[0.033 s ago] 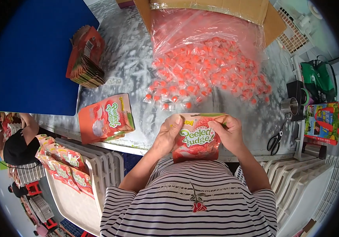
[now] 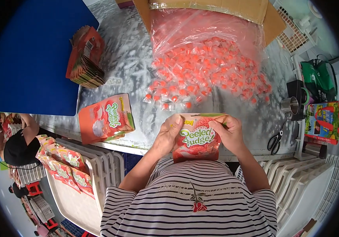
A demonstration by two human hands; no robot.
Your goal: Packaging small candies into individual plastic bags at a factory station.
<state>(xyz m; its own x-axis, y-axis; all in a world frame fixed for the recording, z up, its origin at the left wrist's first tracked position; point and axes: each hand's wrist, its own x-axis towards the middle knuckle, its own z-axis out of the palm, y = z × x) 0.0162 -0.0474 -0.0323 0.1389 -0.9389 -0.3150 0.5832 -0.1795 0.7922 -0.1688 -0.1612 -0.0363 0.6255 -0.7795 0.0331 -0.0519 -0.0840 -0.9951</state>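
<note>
A red printed candy pouch [image 2: 196, 138] is held upright at the table's front edge, close to my striped shirt. My left hand [image 2: 168, 135] grips its left side, thumb across the front near the top corner. At the upper right corner my right hand [image 2: 229, 134] pinches the pouch, thumb on the front; its other fingers are mostly hidden behind. Just beyond the pouch lies a spread pile of small wrapped red candies [image 2: 213, 71]. A flat stack of similar pouches [image 2: 106, 118] rests on the table to the left of my hands.
The candies spill from a plastic-lined cardboard box [image 2: 213, 4]. Behind the flat pouches stands a tall bundle of pouches [image 2: 86, 59], beside a blue panel [image 2: 31, 51]. Black scissors [image 2: 275, 143] and a metal cup [image 2: 289, 106] are at right. A white tray [image 2: 68, 203] at lower left bears pouches.
</note>
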